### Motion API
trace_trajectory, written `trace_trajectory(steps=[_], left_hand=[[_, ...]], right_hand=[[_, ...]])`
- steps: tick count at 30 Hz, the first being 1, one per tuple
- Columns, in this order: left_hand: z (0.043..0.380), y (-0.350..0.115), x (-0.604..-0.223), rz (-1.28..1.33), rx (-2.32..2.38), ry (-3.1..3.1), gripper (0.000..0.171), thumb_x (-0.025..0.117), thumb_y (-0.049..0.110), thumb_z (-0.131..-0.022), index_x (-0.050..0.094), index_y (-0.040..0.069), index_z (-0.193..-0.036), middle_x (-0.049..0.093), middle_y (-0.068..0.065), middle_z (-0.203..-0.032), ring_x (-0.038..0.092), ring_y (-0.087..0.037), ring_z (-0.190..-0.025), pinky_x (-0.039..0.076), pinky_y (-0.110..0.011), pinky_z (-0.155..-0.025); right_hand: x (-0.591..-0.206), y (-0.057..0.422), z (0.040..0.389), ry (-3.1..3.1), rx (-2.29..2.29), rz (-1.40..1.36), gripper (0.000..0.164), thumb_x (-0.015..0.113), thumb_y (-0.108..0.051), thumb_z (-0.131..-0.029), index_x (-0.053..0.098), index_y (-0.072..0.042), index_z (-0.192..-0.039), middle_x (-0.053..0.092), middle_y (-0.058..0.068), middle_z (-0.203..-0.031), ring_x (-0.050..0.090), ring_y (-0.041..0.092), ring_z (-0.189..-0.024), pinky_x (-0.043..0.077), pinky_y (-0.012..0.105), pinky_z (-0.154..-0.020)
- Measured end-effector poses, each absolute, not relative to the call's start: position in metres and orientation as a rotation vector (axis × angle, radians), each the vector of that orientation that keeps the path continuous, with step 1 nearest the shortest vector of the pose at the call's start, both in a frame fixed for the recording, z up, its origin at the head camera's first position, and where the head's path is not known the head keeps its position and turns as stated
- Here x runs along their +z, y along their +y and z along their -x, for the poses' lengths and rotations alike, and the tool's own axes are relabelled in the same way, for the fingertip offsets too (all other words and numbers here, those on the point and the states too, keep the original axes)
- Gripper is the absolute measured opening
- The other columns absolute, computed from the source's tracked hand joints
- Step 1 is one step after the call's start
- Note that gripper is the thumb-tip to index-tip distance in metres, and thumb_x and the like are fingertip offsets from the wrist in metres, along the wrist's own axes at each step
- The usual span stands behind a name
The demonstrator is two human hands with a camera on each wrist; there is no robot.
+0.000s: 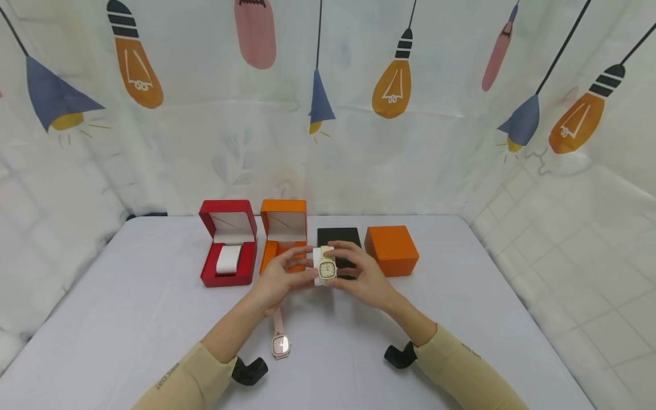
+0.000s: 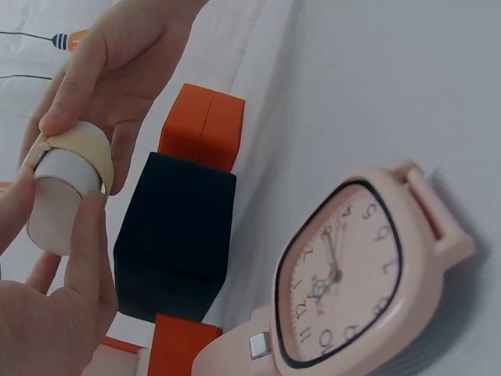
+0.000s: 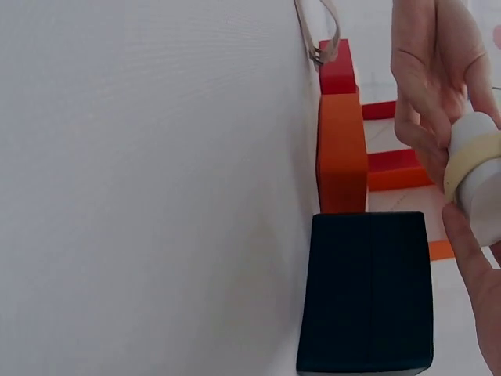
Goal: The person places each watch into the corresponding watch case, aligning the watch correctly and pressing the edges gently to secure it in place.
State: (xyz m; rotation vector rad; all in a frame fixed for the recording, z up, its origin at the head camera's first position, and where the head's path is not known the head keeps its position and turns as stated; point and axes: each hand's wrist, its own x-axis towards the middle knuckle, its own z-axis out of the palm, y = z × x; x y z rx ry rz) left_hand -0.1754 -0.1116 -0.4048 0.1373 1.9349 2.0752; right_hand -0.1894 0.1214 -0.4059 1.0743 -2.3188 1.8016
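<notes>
Above the desk (image 1: 128,296), in the middle of the scene, there was a cream watch (image 1: 327,267), its strap (image 2: 84,146) lying around a white cushion (image 2: 59,211). The left hand (image 1: 281,279) pinched this cushion from the left between thumb and fingers, and the right hand (image 1: 366,279) pinched the watch, strap and cushion together, from the right. The step seemed to be settling the watch on the cushion; in my judgement, one hand needed to keep the cushion steady while the other levelled the strap gently, without twisting it. Counted, there were two watches, the held one and a pink watch (image 1: 281,345) on the near side; two visible cushions, the second cushion (image 1: 228,259) being inside the open red box (image 1: 225,281) at far left; and four boxes: the red one, an open orange box (image 1: 285,206) just beside it, a closed black box (image 1: 338,234) and a closed orange box (image 1: 394,250) at the right.
</notes>
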Motion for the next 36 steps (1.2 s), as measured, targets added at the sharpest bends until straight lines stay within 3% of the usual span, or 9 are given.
trace_trajectory(steps=[9, 19, 36], left_hand=[[0.1754, -0.111, -0.405, -0.162, 2.075, 1.944, 0.064, 0.08, 0.016, -0.092, 0.051, 0.018, -0.148, 0.054, -0.015, -0.137, 0.054, -0.032, -0.122, 0.058, -0.039, -0.091], [0.1763, -0.1094, -0.4084, -0.171, 2.072, 1.973, 0.063, 0.078, 0.017, -0.094, 0.05, 0.016, -0.15, 0.053, -0.017, -0.137, 0.056, -0.03, -0.116, 0.058, -0.036, -0.091], [0.1783, -0.1113, -0.4107, -0.24, 2.057, 2.016, 0.062, 0.077, 0.012, -0.093, 0.05, 0.014, -0.149, 0.053, -0.018, -0.134, 0.06, -0.03, -0.11, 0.058, -0.035, -0.09]], right_hand=[[-0.4143, 0.1216, 0.1975, -2.326, 1.888, -1.048, 0.051, 0.079, 0.001, -0.089, 0.063, -0.009, -0.136, 0.043, 0.015, -0.152, 0.049, 0.029, -0.13, 0.056, 0.038, -0.095], [-0.4128, 0.1214, 0.1991, -2.33, 1.914, -1.015, 0.051, 0.08, 0.0, -0.088, 0.065, -0.008, -0.136, 0.046, 0.013, -0.151, 0.052, 0.024, -0.129, 0.057, 0.036, -0.094], [-0.4164, 0.1206, 0.2, -2.36, 1.942, -0.98, 0.051, 0.08, -0.001, -0.089, 0.063, -0.009, -0.137, 0.048, 0.008, -0.15, 0.058, 0.028, -0.121, 0.056, 0.035, -0.094]])
